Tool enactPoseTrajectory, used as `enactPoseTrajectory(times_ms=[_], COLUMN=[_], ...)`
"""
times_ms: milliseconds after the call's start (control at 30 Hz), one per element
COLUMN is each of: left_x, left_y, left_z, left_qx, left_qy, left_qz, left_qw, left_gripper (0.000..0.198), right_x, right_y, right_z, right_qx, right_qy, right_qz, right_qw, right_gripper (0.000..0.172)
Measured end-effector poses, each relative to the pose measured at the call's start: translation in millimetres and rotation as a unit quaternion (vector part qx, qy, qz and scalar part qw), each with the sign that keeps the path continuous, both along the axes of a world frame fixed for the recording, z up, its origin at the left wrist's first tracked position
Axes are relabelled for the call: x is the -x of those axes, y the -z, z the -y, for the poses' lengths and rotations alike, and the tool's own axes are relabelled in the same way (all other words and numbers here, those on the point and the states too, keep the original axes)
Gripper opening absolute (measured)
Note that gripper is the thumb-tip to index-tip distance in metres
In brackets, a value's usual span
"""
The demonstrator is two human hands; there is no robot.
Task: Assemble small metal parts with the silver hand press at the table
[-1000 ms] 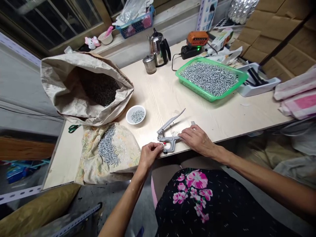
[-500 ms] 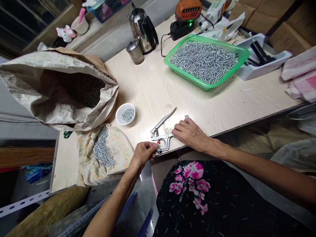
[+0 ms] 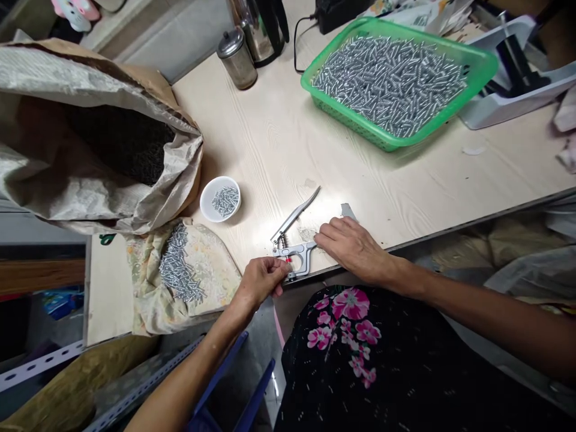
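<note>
A grey hand press with an open upper lever (image 3: pixel 294 235) lies at the near edge of the pale wooden table (image 3: pixel 279 138). My right hand (image 3: pixel 353 247) rests on its lower handle, fingers lying over it. My left hand (image 3: pixel 261 281) is pinched at the tool's jaw by a small red part; what it pinches is too small to name. Left of it a patterned cloth (image 3: pixel 180 282) carries a heap of small silver metal pieces (image 3: pixel 176 273).
A small white bowl of metal pieces (image 3: pixel 220 199) stands beside a big open paper sack (image 3: pixel 90 132) of dark parts. A green basket (image 3: pixel 396 78) full of silver pieces is at the back right. A kettle (image 3: pixel 263 24), a metal canister (image 3: pixel 237 59) and a grey tray (image 3: pixel 517 90) are behind.
The view has tilted down and closer to the table. Both hands stay at the press, the left still pinched at its jaw, the right on the handle.
</note>
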State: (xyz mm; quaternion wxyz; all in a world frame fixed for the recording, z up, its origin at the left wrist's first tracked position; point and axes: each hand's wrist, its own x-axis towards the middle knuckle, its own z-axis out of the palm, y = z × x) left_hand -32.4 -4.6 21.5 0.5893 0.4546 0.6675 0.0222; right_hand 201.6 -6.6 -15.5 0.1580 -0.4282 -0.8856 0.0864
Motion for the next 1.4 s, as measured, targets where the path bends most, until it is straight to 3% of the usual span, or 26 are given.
enactPoseTrajectory(times_ms=[300,333,467,567,700,800,867,933,1033,1100,1200,1333,1400], left_x=[-5,-5,-5,-5,-3,0,0,-2,-15,-27,-43,-53,-55], left_y=[-2.3,-2.6,-2.8,-0.6,4.6,4.5,0.6,-4.6,-7.4,-4.2,2.4,-0.5,-5.3], left_z=[0,-1,0,1,2,4,9,13,13,6,-9,-24,-29], left_qx=[0.021,0.023,0.023,0.019,0.014,0.016,-0.032,-0.161,-0.373,-0.439,-0.457,-0.429,-0.415], left_qy=[-0.029,-0.030,-0.038,-0.046,-0.049,-0.029,0.007,0.051,0.148,0.238,0.340,0.402,0.425], left_qz=[0.000,0.002,0.003,0.003,0.009,-0.011,-0.062,-0.130,-0.176,-0.168,-0.161,-0.213,-0.239], left_qw=[0.999,0.999,0.999,0.999,0.999,0.999,0.998,0.977,0.899,0.850,0.806,0.780,0.768], left_gripper=[0.024,0.024,0.023,0.022,0.022,0.022,0.026,0.028,0.031,0.046,0.057,0.063,0.064], right_x=[-5,-7,-13,-13,-7,-3,-3,-3,-4,-5,-8,-12,-11], right_y=[-7.6,-9.3,-9.3,-5.4,-8.5,-15.1,-17.8,-18.3,-17.0,-16.4,-16.7,-19.7,-22.5], right_z=[-6,-9,-32,-51,-67,-68,-64,-58,-50,-46,-43,-38,-35], right_qx=[0.039,0.042,0.027,0.013,0.013,0.016,0.016,0.019,0.036,0.046,0.042,0.034,0.031], right_qy=[-0.012,-0.012,-0.031,-0.065,-0.089,-0.096,-0.094,-0.090,-0.078,-0.065,-0.060,-0.038,-0.020], right_qz=[0.003,-0.006,-0.013,0.012,0.048,0.069,0.072,0.065,0.052,0.050,0.048,0.069,0.091], right_qw=[0.999,0.999,0.999,0.998,0.995,0.993,0.993,0.994,0.995,0.996,0.996,0.996,0.995], right_gripper=[0.009,0.017,0.079,0.091,0.081,0.061,0.048,0.037,0.028,0.028,0.033,0.052,0.050])
